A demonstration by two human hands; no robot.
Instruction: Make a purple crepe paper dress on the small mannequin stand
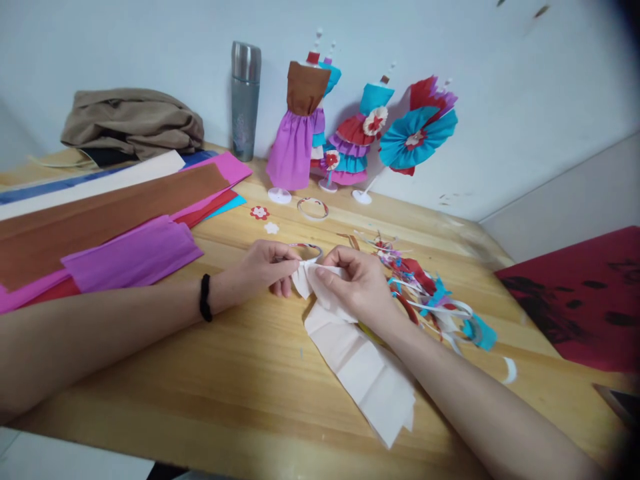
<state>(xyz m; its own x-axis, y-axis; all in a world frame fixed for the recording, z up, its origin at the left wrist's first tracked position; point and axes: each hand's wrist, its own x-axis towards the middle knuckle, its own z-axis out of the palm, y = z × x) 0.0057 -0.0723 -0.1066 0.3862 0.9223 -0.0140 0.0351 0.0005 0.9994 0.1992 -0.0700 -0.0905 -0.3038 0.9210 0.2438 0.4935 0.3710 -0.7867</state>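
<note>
A strip of white crepe paper (363, 370) runs from between my hands down onto the wooden table, with fold creases across it and a ragged lower end. My left hand (265, 267) pinches the gathered upper end between thumb and fingers. Close beside it, my right hand (357, 283) grips the same strip a little further along, thumb on top. Just behind my fingertips lies a roll of tape (313, 250), partly hidden by the hands. Something yellow (373, 335) shows under my right wrist, mostly covered.
Stacked crepe paper (115, 217) in several colours lies left. Behind stand small dress forms in paper dresses (295, 147), a thermos (245, 103) and brown cloth (133, 120). Another tape roll (313, 209) and paper flowers (260, 213) lie mid-table; paper scraps (440, 300) lie right, near a red panel (585, 300).
</note>
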